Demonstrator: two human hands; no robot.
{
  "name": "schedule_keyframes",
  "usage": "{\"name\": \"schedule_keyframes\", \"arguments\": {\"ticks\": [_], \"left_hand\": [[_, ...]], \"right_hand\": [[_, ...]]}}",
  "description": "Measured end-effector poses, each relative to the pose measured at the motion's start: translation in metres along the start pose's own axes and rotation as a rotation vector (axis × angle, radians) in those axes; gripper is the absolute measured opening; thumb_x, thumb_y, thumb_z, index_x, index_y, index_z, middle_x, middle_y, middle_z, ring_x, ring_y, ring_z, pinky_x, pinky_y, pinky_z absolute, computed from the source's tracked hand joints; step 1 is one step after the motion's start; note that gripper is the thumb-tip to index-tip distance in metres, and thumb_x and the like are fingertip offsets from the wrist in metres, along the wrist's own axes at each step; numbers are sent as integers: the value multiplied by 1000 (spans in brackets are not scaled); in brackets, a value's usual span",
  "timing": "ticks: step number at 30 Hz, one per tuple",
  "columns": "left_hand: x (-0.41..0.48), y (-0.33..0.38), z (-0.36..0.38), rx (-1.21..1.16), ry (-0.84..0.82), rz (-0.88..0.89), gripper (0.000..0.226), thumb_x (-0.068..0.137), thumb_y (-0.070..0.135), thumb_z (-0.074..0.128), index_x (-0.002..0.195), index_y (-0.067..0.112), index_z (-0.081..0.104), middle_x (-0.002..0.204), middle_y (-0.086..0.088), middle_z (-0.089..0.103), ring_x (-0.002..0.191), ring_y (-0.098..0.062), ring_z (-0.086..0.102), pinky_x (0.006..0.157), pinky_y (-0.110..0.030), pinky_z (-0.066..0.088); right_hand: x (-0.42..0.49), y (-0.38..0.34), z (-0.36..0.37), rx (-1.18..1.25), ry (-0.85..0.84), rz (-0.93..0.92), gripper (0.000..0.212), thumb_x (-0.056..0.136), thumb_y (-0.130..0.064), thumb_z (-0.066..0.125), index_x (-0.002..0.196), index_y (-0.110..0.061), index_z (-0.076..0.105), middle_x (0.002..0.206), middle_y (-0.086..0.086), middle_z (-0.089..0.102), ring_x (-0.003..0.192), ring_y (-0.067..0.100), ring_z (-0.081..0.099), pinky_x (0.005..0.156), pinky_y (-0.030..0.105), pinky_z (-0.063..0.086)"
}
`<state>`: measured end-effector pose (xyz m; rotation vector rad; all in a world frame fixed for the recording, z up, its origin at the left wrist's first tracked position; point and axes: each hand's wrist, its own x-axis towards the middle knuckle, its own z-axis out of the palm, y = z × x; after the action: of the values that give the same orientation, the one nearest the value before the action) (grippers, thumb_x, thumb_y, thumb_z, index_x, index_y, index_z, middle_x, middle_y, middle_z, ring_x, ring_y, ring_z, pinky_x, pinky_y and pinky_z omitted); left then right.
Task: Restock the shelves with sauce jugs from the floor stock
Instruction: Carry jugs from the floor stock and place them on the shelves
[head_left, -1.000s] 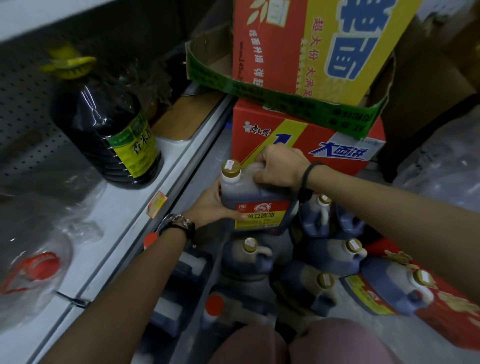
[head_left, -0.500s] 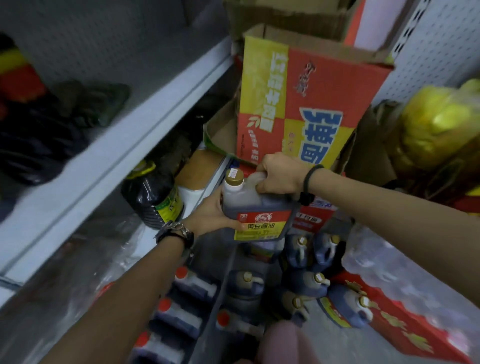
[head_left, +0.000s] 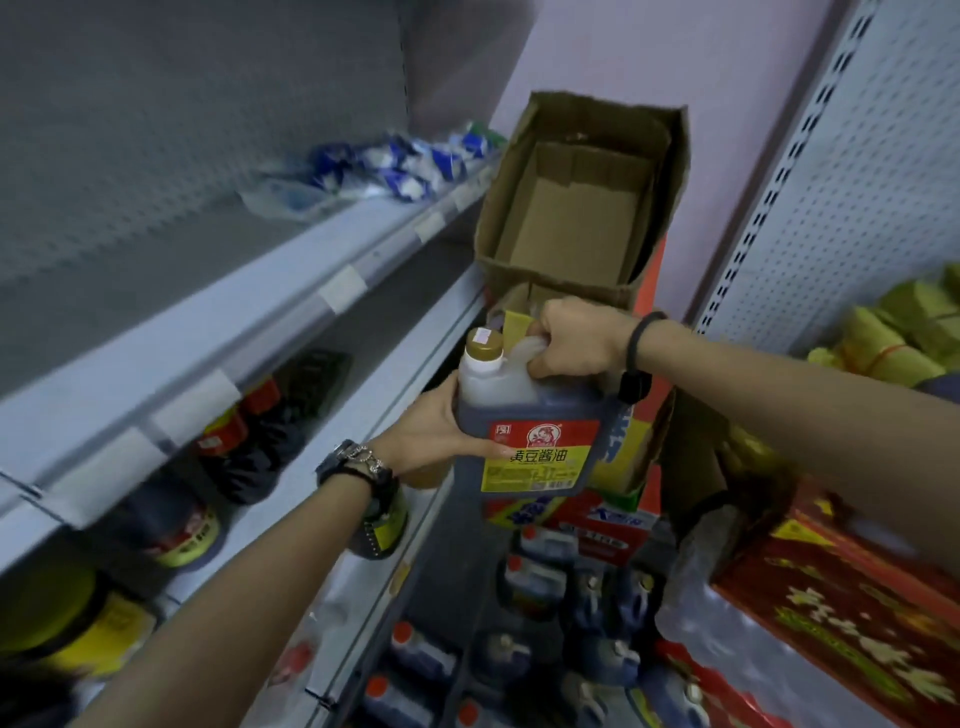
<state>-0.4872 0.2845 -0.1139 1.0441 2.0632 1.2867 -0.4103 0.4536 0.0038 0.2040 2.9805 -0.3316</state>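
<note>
Shelving (head_left: 291, 312) is seen on the far left, two grey levels counted. On the upper one a heap of blue-and-white packets (head_left: 400, 166) is piled, way too blurry to be counted. On the lower one dark bottles (head_left: 176, 535) with red and yellow labels are lined up. Four or so can be made out, but that number shouldn't be trusted with this blur.

Next, the left hand (head_left: 431, 436), watch on the wrist, is pressed against the left side of the sauce jug (head_left: 530, 415), thumb laid across the front by the label; the fingers are hidden behind it. Just one jug is held, up in the air beside the shelf edge, well above the floor. It's translucent plastic, filled with dark brown sauce up to the shoulder and pale above that. It's topped with a gold cap (head_left: 484, 344) with a small white sticker. A red-and-yellow label with Chinese characters is stuck on the front. The right hand (head_left: 576, 338) is curled tight round the handle on top.

Behind, one open cardboard box (head_left: 582, 218) is stacked on printed cartons. Down on the floor, more floor jugs (head_left: 540, 587) are clustered, orange and beige caps mixed, and the count can't be called. Far right, one red carton (head_left: 841, 613) and a stack of yellow packs (head_left: 904, 338) are seen.
</note>
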Motion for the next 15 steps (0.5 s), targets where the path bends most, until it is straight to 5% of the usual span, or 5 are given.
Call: {"name": "schedule_keyframes", "arguments": {"ticks": [8, 11, 15], "left_hand": [[-47, 105, -58, -133, 80, 74, 84, 63, 22, 88, 134, 25, 42, 120, 10, 65, 104, 1, 64, 88, -22, 54], [-66, 137, -80, -178, 64, 118, 84, 62, 22, 89, 133, 25, 44, 121, 6, 66, 108, -11, 65, 94, -40, 53], [-98, 176, -98, -245, 119, 193, 74, 67, 19, 86, 130, 27, 47, 121, 4, 66, 108, -15, 66, 90, -38, 54]], "right_hand": [[-46, -66, -117, 34, 111, -65, 11, 80, -18, 64, 76, -8, 68, 74, 4, 64, 66, 15, 57, 57, 26, 46], [-67, -93, -149, 51, 154, -75, 15, 81, -17, 64, 66, -15, 62, 67, -2, 61, 61, 11, 54, 50, 17, 43], [-92, -123, -187, 87, 240, -89, 11, 82, -16, 62, 82, -9, 71, 78, 2, 68, 68, 12, 60, 59, 25, 51]]}}
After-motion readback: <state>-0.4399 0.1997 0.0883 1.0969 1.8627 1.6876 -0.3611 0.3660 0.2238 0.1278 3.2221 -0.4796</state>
